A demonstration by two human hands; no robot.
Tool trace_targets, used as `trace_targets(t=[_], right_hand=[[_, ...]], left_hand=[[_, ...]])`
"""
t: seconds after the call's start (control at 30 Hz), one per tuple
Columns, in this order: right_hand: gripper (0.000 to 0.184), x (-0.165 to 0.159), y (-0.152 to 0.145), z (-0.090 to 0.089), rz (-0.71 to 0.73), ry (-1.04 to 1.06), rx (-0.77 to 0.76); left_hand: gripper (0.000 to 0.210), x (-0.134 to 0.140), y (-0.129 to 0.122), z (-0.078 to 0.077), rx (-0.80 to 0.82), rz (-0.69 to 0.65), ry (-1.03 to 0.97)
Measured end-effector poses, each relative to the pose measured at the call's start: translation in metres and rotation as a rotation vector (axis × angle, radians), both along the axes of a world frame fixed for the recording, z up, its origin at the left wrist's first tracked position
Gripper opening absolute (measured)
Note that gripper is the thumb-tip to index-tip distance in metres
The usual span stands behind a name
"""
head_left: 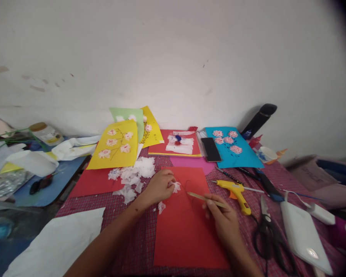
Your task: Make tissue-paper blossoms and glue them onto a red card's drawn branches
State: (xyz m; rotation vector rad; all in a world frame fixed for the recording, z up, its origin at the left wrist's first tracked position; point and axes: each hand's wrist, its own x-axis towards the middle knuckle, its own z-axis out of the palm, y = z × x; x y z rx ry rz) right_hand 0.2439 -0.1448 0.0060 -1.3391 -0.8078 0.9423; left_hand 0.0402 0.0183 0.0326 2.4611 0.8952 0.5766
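A red sheet of paper lies in front of me, with faint dark curved lines on its upper half. On its upper left, my left hand has its fingers curled onto a small crumpled piece of white-pink tissue paper. My right hand grips a thin wooden stick, whose tip is close to the dark lines; whether it touches the sheet I cannot tell. Another tissue scrap sits at the sheet's left edge. Beyond my left wrist spreads a heap of white tissue pieces.
Right of the sheet lie a yellow glue gun, black scissors and a white power bank. Farther back are a phone, a blue flower picture, a paint-smeared red pad and yellow flower pictures.
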Motion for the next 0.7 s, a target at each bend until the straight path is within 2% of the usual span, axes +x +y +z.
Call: trace_targets(t=[0.2,0.57,0.7], right_hand=[[0.027,0.001,-0.002,0.001,0.000,-0.013,-0.003],[0.026,-0.001,0.000,0.003,0.016,-0.005,-0.015],[0.027,-0.002,-0.001,0.005,0.028,-0.016,-0.024]], left_hand=[[0.019,-0.002,0.005,-0.003,-0.043,-0.001,-0.035],[0.015,-0.012,0.016,0.000,-0.284,0.045,-0.148],[0.017,-0.013,0.017,0.000,-0.298,0.063,-0.143]])
